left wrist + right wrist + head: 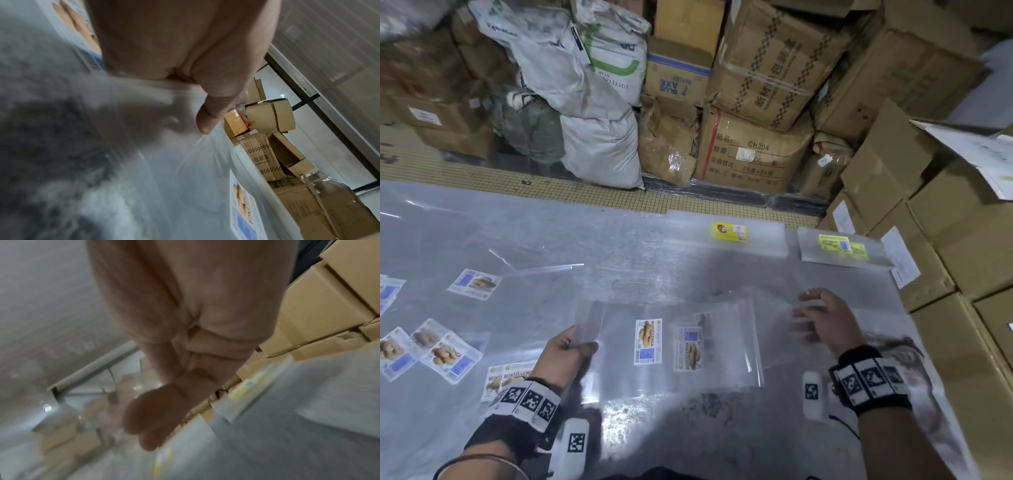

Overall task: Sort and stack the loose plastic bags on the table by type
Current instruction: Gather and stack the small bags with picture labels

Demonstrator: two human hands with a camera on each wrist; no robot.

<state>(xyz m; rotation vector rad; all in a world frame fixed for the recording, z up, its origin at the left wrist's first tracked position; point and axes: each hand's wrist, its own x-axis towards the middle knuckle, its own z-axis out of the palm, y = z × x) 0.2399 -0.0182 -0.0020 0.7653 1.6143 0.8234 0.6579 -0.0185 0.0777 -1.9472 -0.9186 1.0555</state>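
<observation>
Pinching a biscuit bag [654,346] by its left edge with my left hand [566,349] steadies it, near centre on the tabletop [619,246]; my right hand [822,322] hovers, fingers spread, empty, probably to smooth it.

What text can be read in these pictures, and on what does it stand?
"BISKUT LENGA": label of the clear bag gripped by the left hand.
"CH204": cardboard box.
"BLUE AXE", upside down: blue-striped box.
"packing box": stacked box.
Yellow labels, right hand area: too blurred.
</observation>
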